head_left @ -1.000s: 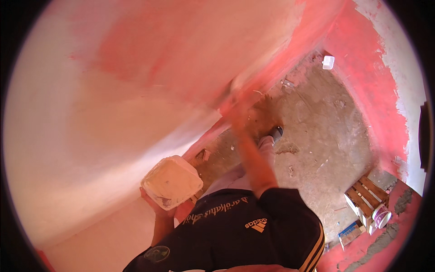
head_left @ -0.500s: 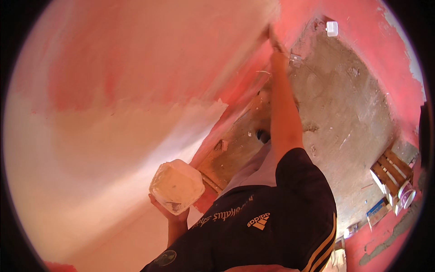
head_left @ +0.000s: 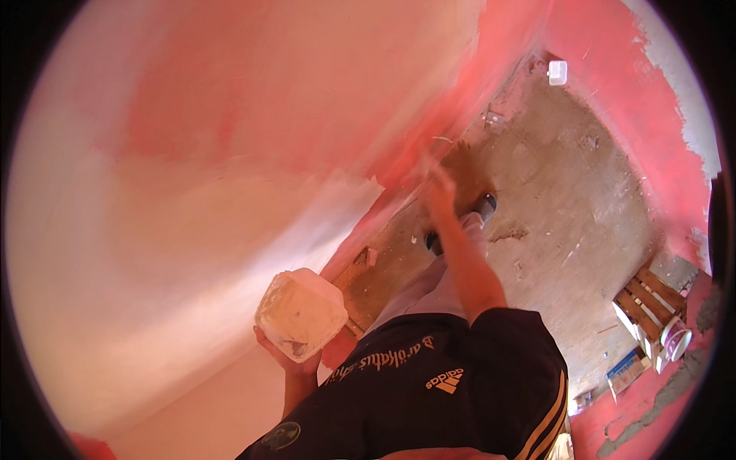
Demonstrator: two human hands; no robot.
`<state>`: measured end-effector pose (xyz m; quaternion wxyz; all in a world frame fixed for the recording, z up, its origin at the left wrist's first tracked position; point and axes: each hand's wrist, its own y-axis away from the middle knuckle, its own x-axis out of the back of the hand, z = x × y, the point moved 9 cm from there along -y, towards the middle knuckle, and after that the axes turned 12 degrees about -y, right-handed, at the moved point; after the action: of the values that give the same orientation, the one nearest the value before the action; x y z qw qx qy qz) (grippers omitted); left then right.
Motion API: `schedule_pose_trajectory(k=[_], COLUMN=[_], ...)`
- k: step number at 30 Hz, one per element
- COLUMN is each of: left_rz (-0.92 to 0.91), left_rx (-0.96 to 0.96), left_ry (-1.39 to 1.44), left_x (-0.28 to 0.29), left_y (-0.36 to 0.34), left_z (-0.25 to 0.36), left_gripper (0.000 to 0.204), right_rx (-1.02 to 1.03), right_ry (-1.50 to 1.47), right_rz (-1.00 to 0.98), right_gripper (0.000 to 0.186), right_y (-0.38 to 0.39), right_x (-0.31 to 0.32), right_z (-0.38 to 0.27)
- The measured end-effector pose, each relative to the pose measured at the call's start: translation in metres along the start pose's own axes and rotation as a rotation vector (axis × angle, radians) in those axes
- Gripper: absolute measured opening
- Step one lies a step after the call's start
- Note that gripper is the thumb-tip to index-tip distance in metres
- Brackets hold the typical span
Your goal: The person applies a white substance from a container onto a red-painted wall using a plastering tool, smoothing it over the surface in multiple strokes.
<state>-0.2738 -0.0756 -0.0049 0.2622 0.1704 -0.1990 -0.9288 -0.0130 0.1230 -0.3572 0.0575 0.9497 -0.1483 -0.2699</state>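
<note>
The right grip (head_left: 441,188) is back from the far reach along the wall (head_left: 253,146) seen half a second ago, and is now much nearer the left grip (head_left: 287,349). The right forearm (head_left: 474,268), stretched long then, now looks shorter and slants more behind its grip. Compared with a second ago, the right grip lies farther rightward of the left one. A second shoe (head_left: 487,205) now shows clearly, just right of the right grip.

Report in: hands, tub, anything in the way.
Left hand holding pale tub. Right hand blurred near pink-and-cream wall, grip unreadable. Slatted wooden crate off to the right, away from both hands.
</note>
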Motion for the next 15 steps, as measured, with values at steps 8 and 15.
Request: schedule_pose_trajectory(k=[8, 15], left_rz=[-0.141, -0.024], left_rx=[-0.054, 0.028], left_ry=[-0.072, 0.092], left_x=[0.004, 0.02], left_y=[-0.015, -0.006], left_z=[-0.013, -0.025], left_gripper=[0.076, 0.077], right_rx=[0.485, 0.21], right_ry=[-0.134, 0.702], right_rz=[0.48, 0.191], right_gripper=[0.022, 0.032], right_y=[-0.265, -0.098], right_x=[0.099, -0.018], right_z=[-0.161, -0.048])
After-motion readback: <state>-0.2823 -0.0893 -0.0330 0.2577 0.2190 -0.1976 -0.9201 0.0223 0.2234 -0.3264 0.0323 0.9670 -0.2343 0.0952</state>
